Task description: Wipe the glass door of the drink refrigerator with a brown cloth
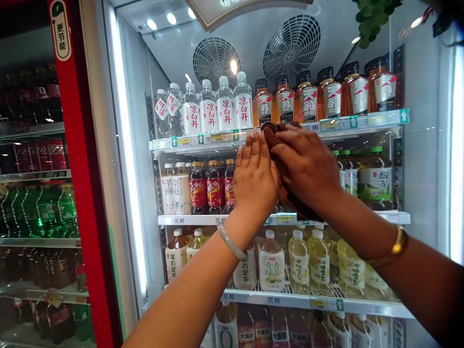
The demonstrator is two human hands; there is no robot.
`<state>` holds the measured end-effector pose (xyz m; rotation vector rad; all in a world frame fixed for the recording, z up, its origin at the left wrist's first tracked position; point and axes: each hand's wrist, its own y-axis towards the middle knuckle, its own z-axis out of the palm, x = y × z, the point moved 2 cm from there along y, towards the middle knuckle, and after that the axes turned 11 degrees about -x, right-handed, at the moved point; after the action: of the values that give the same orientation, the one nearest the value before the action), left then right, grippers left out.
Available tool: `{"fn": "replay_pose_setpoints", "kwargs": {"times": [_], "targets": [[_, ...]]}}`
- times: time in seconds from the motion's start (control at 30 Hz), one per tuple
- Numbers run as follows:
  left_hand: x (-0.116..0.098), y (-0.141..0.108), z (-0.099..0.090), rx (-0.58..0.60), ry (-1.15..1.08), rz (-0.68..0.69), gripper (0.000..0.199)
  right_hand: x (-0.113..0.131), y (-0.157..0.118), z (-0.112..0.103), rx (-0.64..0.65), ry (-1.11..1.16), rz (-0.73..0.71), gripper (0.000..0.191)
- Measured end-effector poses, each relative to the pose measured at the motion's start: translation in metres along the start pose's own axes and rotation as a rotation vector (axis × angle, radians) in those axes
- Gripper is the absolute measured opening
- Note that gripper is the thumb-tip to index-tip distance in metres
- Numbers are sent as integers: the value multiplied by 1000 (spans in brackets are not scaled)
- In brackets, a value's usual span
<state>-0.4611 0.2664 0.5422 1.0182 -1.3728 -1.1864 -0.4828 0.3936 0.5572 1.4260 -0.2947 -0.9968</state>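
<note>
- Against the fridge's glass door, the left hand (255, 181) lies flat, fingers released.
- Beside it, the right hand (304, 166) presses a dark cloth (270, 131) — fingers clamped on it.
- Behind: tea bottles (308, 99). A hard shove might slip the cloth.

— Bright enough? 
— Yes. The cooler (275, 159) is lit by a white strip light (126, 159) down its left side and small ceiling spots (159, 21). 
— Any glare? 
— Reflections streak the glass at right; the strip light blows out to white. 
— Sharpness? 
— Middle labels read clearly. The red fridge (39, 193) at left is dim, and edges bow outward.
</note>
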Motion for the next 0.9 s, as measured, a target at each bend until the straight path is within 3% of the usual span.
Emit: {"fn": "replay_pose_setpoints", "kwargs": {"times": [0.13,0.2,0.27,0.37,0.53,0.63,0.7,0.8,0.9], "targets": [[-16,0,8,-10,-10,10,60,-28,-6,-15,-93,-111,123,24],[-22,-2,10,2,6,18,61,-25,-25,-23,-98,-114,128,23],[-25,-3,11,22,43,20,61,-17,-39,-26,-78,-63,42,26],[-27,-1,9,34,92,-5,60,-18,-37,-24,-40,7,-62,29],[-44,5,6,48,86,12,62,-44,-30,-30,-67,-43,87,22],[-57,-2,9,69,50,60,61,-39,-53,-41,-101,-49,148,22],[-61,-6,12,73,35,72,59,-33,-60,-43,-90,-26,101,23],[-61,-2,17,55,31,42,59,-43,-46,-40,-31,-16,7,24],[-64,12,22,33,28,17,60,-70,-27,-40,-55,-37,61,23]]}}
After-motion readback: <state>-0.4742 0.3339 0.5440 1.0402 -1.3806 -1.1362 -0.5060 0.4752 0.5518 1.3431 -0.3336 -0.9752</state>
